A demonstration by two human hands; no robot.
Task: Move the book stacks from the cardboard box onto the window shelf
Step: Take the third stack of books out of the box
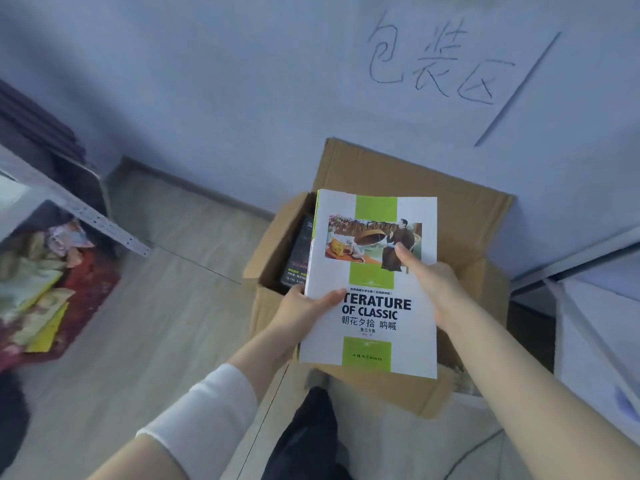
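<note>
While the books hang above it, cardboard box (398,174): open on the floor at 4 o'clock of the view, against the wall; a dark book (298,251) lies inside, at 9 o'clock of the lifted load.
book stack (374,327): held clear over the box mouth, white-and-green cover up; how many books sit beneath the top one cannot be told.
step: lift-out, by my judgement; out of the box, not yet shelved.
next move: carry to the window shelf, which I cannot pick out for sure; a white ledge (595,306) at 3 o'clock may be it. Calls for a turn with the load kept level.
left hand (298,313): at the stack's 8 o'clock edge, white-sleeved forearm reaching from 7 o'clock.
right hand (440,289): at its 3 o'clock edge, bare forearm from 5 o'clock.
fingers (329,298): each thumb pressed flat on the cover, the rest tucked beneath and hidden; a pinch from both sides.
</note>
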